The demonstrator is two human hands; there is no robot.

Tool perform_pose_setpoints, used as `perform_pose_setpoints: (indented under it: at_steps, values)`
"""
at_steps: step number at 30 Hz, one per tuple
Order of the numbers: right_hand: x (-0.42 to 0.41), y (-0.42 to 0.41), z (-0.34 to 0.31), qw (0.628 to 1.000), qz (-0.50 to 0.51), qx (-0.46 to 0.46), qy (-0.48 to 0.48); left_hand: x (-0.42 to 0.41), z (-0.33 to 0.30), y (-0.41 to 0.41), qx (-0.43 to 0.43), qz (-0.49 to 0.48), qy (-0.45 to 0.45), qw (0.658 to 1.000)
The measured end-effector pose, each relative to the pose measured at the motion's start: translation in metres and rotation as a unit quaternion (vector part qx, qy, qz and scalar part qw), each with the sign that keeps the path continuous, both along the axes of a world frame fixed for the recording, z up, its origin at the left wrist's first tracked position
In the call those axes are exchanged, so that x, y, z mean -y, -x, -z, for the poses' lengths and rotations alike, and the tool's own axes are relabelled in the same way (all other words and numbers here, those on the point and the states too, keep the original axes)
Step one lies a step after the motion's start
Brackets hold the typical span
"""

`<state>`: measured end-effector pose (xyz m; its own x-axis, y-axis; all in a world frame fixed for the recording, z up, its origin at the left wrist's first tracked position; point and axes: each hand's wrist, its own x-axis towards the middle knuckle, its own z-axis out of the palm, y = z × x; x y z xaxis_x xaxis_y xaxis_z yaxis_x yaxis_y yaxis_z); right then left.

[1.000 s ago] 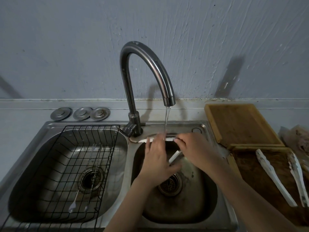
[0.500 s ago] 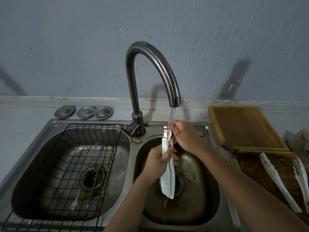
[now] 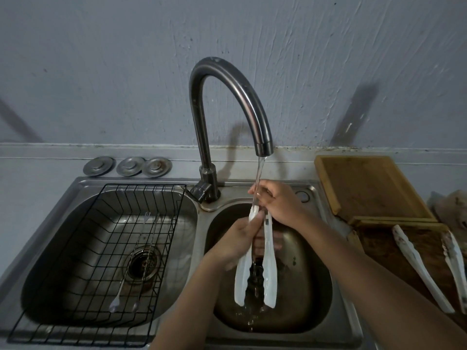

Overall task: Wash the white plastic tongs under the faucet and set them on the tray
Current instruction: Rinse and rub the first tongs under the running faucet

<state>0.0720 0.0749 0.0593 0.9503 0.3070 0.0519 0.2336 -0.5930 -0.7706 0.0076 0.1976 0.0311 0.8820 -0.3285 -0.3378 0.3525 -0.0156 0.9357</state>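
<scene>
White plastic tongs (image 3: pixel 269 276) hang upright over the right sink basin (image 3: pixel 310 299), hinge end up and both arms spread below. Water runs from the curved dark faucet (image 3: pixel 262 145) onto the hinge end. My right hand (image 3: pixel 278 205) grips that top end. My left hand (image 3: pixel 237 243) is wrapped around the left arm of the tongs just below it. A wooden tray (image 3: pixel 371 188) lies on the counter to the right of the sink.
A black wire rack (image 3: pixel 83 286) holding two thin metal utensils (image 3: pixel 131 263) sits in the left basin. Three metal sink plugs (image 3: pixel 129 166) lie behind it. Two more white tongs (image 3: pixel 419 269) rest on a dark wooden board at the right.
The tongs went from lying across under the stream to hanging upright, and their arms have now spread apart. My left hand has slid along the left arm while my right stays at the top.
</scene>
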Motion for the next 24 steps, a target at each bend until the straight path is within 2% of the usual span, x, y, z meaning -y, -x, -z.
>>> perform_pose_setpoints:
  at_steps: [3, 6, 8, 10, 11, 13, 15, 17, 20, 22, 24]
  values:
    - [0.004, 0.001, 0.001, 0.999, 0.042, 0.006, -0.032, -0.006, -0.002, -0.002, -0.058, 0.036, 0.070, 0.995]
    - [0.004, -0.001, -0.007, 0.991, 0.113, 0.029, -0.071, -0.010, 0.005, 0.001, -0.161, 0.037, 0.177, 0.970]
    - [0.004, -0.007, -0.012, 0.983, 0.156, 0.054, -0.083, -0.012, 0.014, 0.007, -0.179, 0.084, 0.174, 0.965]
    - [0.004, -0.011, -0.016, 0.974, 0.182, 0.075, -0.109, -0.011, 0.021, 0.017, -0.181, 0.087, 0.126, 0.971]
    - [0.004, -0.012, -0.017, 0.972, 0.190, 0.077, -0.118, -0.010, 0.022, 0.020, -0.172, 0.059, 0.097, 0.979]
    - [0.006, -0.011, -0.016, 0.969, 0.197, 0.070, -0.130, -0.012, 0.022, 0.020, -0.112, -0.045, 0.033, 0.992]
    - [0.010, -0.008, -0.017, 0.969, 0.188, 0.047, -0.154, -0.022, 0.024, 0.014, -0.030, -0.144, -0.056, 0.988]
    - [0.012, -0.001, -0.022, 0.976, 0.152, 0.031, -0.155, -0.037, 0.026, 0.005, 0.028, -0.238, -0.168, 0.956]
    - [0.011, 0.013, -0.029, 0.988, 0.087, 0.057, -0.110, -0.063, 0.015, -0.011, 0.068, -0.349, -0.274, 0.894]
    - [0.010, 0.019, -0.031, 0.992, 0.053, 0.075, -0.087, -0.079, 0.009, -0.023, 0.080, -0.375, -0.323, 0.865]
    - [0.010, 0.024, -0.032, 0.995, 0.024, 0.087, -0.036, -0.091, 0.010, -0.037, 0.071, -0.342, -0.384, 0.855]
